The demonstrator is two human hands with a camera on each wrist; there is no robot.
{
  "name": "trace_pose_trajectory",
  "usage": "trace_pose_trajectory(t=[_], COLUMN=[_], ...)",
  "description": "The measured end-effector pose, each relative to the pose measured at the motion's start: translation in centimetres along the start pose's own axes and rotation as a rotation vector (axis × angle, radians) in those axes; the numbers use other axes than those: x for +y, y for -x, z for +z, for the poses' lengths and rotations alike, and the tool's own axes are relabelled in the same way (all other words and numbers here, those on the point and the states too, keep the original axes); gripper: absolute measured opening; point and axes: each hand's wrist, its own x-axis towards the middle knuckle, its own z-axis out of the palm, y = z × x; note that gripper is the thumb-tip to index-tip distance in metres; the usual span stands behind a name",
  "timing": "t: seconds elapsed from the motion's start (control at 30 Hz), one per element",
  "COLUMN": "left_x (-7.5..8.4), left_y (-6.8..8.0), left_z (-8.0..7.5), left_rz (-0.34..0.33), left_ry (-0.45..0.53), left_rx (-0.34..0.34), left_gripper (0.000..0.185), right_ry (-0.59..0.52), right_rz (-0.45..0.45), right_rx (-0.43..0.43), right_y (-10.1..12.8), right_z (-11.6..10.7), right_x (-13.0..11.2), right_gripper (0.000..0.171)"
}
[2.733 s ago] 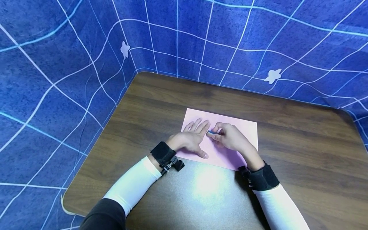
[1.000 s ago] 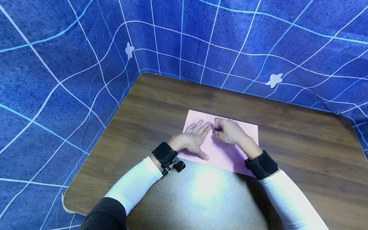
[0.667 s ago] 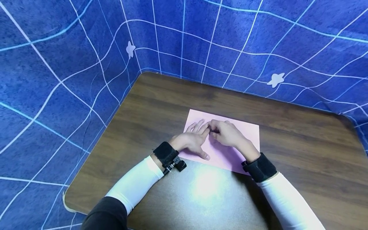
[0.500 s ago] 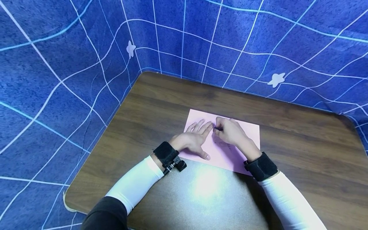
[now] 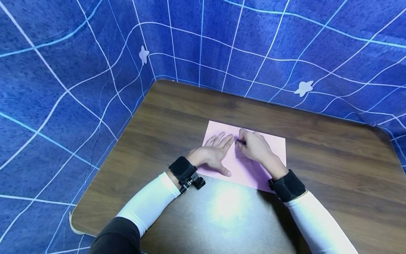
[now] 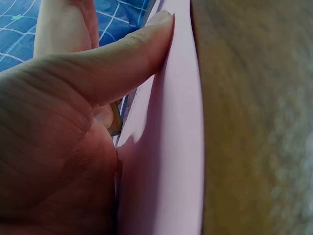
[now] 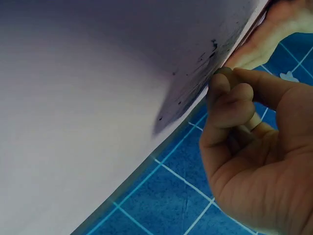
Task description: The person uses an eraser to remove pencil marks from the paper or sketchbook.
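A pink sheet of paper [image 5: 244, 175] lies on the wooden table under both hands. Spread flat across its left half, the left hand [image 5: 211, 154] presses it down, thumb near the front edge. The right hand [image 5: 255, 146] pinches a small dark-blue eraser [image 5: 241, 141] between thumb and curled fingers, just right of the left fingertips; most of the eraser is hidden by the fingers. In the right wrist view, dark crumbs and smudges [image 7: 213, 45] lie on the paper beside the pinching fingers.
The brown wooden table [image 5: 320, 155] extends around the sheet, with a bright glare in front. A blue cloth [image 5: 253, 42] with white wavy lines and pale stars stands behind and to the left of the table. Black bands with cameras sit on both wrists.
The right hand strokes back and forth beside the left fingertips, now slightly farther up and right than 2.7 seconds ago. The left hand stays flat in place, and the dark smudges show in later frames.
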Motion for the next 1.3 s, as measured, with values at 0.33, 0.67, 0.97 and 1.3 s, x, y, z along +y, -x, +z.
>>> trace_pose_trajectory(t=[0.33,0.67,0.97,1.3], left_x=[0.1,0.3,0.0,0.2], left_y=[-0.3,0.1,0.0,0.7], left_z=[0.0,-0.3,-0.1,-0.3], left_rz=[-0.02,-0.001,-0.018,0.002], left_ry=[0.017,-0.003,0.014,0.011], left_rx=[-0.012,0.009,0.0,0.019], left_gripper=[0.134,0.134,0.137,0.131], right_ry=[-0.114,0.01,-0.083,0.01], right_rz=[-0.095,-0.003,-0.032,0.021], right_rx=[-0.129,-0.019,-0.124,-0.023], right_y=[0.1,-0.1,0.3,-0.1], right_z=[-0.3,-0.3,-0.3,-0.3], right_x=[-0.5,-0.2,-1.0,-0.6], right_gripper=[0.015,0.017,0.012,0.013])
